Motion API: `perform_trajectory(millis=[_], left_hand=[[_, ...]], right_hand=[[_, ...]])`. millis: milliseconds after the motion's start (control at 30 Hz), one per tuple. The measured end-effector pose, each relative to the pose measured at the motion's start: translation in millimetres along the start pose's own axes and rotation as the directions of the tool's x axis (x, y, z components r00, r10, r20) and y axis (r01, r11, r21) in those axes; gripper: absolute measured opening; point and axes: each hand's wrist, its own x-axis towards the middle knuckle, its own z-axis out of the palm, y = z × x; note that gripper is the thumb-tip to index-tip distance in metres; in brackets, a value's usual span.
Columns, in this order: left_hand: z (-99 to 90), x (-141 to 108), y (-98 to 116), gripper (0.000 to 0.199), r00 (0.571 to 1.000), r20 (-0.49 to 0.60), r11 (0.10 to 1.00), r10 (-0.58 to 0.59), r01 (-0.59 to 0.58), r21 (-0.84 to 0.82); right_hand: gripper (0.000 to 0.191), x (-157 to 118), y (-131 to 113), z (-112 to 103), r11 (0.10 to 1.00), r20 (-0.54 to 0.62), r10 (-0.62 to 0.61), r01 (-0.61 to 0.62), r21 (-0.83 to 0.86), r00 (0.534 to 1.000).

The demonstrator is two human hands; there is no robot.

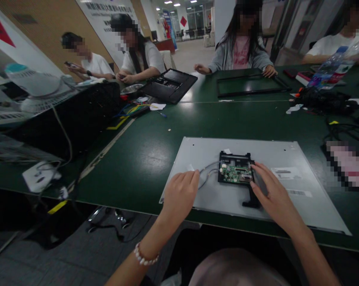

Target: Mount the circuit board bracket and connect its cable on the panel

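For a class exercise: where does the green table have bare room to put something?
Bare: left of the grey panel, and between it and the black frame. Crowded: far right, with bottles and black heap; mid panel, with circuit board between left hand and right hand.

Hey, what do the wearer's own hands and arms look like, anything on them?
The left hand and right hand are ungloved. A bracelet of pale, roundish beads circles the left wrist; none shows on the right. No sleeves show on either forearm.

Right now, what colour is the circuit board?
The circuit board is green, clearest in the head view.
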Motion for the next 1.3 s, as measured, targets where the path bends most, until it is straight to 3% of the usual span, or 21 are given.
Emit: perform_trajectory(millis=[200,367,567,700,867,1133,1300], left_hand=[[5.7,-4.1,21.5,0.021,1.0,0.008,0.999,0.009,-0.008,-0.041],[0.5,-6.2,27.6,0.022,0.996,-0.046,0.986,-0.077,0.069,-0.153],[2.6,-26.4,10.4,0.033,0.948,-0.063,0.904,-0.312,0.275,-0.326],[12.9,-45.1,-3.3,0.036,0.949,0.008,0.881,-0.315,0.296,-0.37],[10.4,-53.1,-7.5,0.028,0.949,0.056,0.878,-0.311,0.309,-0.365],[11.9,-52.7,-14.0,0.015,0.947,0.055,0.887,-0.317,0.316,-0.338],[21.2,-50.8,-16.1,0.032,0.945,0.019,0.878,-0.326,0.31,-0.364]], right_hand=[[0.047,1.6,-25.4,-7.1,0.993,-0.067,-0.11,0.107,-0.05,0.992],[0.048,12.3,-64.4,1.2,0.963,0.108,-0.261,0.267,-0.046,0.959],[0.044,28.4,-93.0,22.7,0.914,0.213,-0.371,0.396,-0.089,0.904],[0.034,32.9,-106.2,38.1,0.889,0.252,-0.399,0.439,-0.131,0.882],[0.017,36.1,-117.0,56.9,0.866,0.251,-0.425,0.471,-0.168,0.87],[0.024,31.2,-117.7,68.4,0.884,0.121,-0.428,0.442,-0.152,0.896],[0.022,31.1,-115.6,73.7,0.885,0.095,-0.432,0.442,-0.147,0.897]])
